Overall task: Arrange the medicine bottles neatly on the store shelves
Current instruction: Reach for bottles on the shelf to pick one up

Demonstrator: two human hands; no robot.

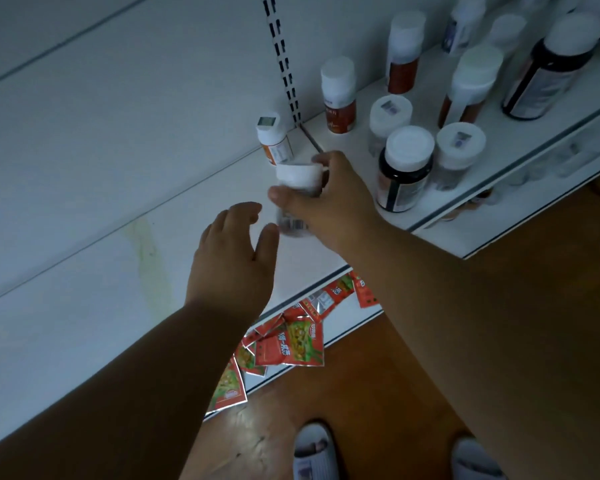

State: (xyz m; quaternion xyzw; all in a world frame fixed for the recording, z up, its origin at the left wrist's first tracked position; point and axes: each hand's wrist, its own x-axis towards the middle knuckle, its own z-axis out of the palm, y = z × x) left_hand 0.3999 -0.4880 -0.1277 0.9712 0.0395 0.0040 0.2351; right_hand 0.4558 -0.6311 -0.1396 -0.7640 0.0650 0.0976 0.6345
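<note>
My right hand (329, 199) grips a clear white-capped medicine bottle (297, 178) above the left white shelf (84, 278), thumb in front, fingers behind it. The bottle is blurred. My left hand (232, 261) hovers just below and left of it, fingers relaxed, holding nothing. A small orange bottle (274, 140) with a white cap stands alone at the back of the left shelf by the divider. Several white-capped bottles, orange, dark and clear, stand on the right shelf (482, 216), among them a dark bottle (404, 168) at the front.
A slotted upright rail (283, 57) divides the two shelf bays. Red snack sachets (288, 344) lie on the lower shelf below. Wooden floor and my two grey slippers (314, 452) are at the bottom.
</note>
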